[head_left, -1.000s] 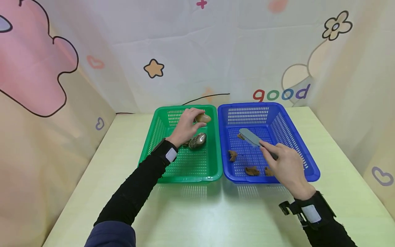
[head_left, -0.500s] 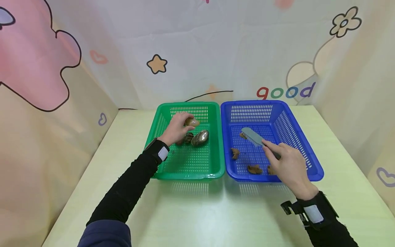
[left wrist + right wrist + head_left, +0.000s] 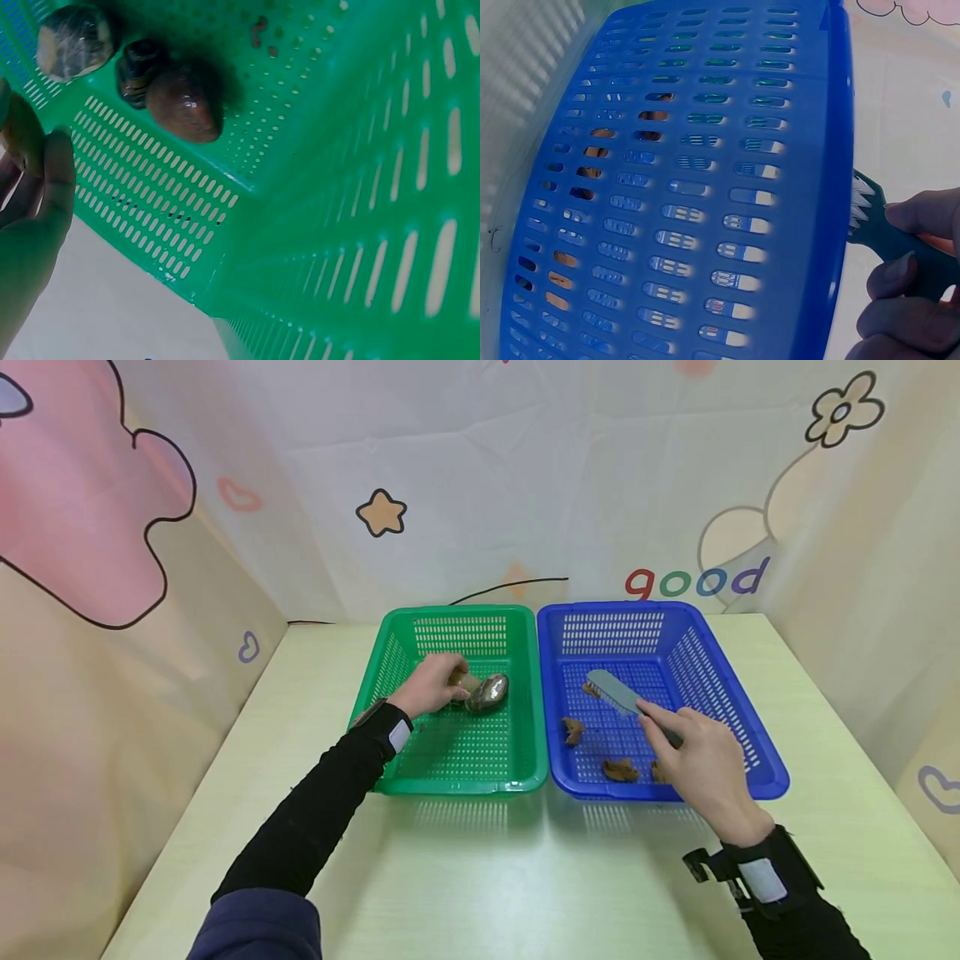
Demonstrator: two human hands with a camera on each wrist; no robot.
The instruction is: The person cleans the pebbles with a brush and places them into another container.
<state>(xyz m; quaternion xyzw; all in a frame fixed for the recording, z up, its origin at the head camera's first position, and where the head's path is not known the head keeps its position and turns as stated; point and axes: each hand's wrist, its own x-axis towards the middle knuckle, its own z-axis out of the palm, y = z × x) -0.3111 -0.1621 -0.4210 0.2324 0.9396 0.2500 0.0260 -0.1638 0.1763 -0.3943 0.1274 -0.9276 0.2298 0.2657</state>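
Observation:
My left hand (image 3: 431, 685) holds a yellowish stone (image 3: 468, 682) low in the green basket (image 3: 465, 787), right beside a dark shiny stone (image 3: 491, 692). The left wrist view shows a striped dark stone (image 3: 135, 75) and a reddish-brown stone (image 3: 182, 105) next to each other on the basket floor. Over the blue basket (image 3: 723, 693), my right hand (image 3: 705, 764) grips the handle of a grey-green brush (image 3: 615, 689), bristles facing down. The brush head is near a brown crumpled piece (image 3: 591, 690); I cannot tell whether they touch.
Other brown crumpled pieces (image 3: 620, 770) lie in the blue basket. Both baskets stand side by side on a pale table (image 3: 480, 877), their facing rims close together. A printed curtain (image 3: 465, 485) hangs behind. Small reddish bits (image 3: 259, 30) are on the green basket's floor.
My left hand has moved left and down into the green basket with the yellowish stone. The right hand and brush keep about the same place; the head view has shifted slightly.

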